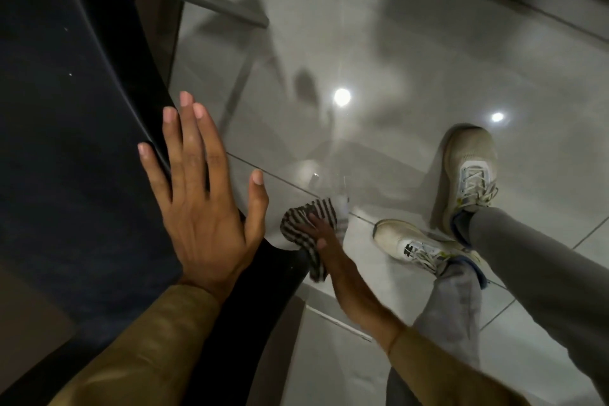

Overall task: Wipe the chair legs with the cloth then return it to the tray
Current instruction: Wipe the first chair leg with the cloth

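right hand point(318, 234) clamped on the striped cloth point(308, 224), low beside the chair point(82, 128), pressed near what looks like a leg's foot; the leg itself is blurred. left hand point(201, 194) lies flat, fingers spread, on the chair's edge, gripping nothing. judgement: wiping underway; other legs uncertain, tray not in view, return not yet done.

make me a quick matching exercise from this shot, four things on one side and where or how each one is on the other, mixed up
Things:
1. left hand
2. right hand
3. cloth
4. shoes

States:
A. striped, bunched, held low near the floor
B. flat and open on the dark chair
C. closed around the cloth
D. pale, laced, standing on the glossy tiles

Pairs: 1-B, 2-C, 3-A, 4-D
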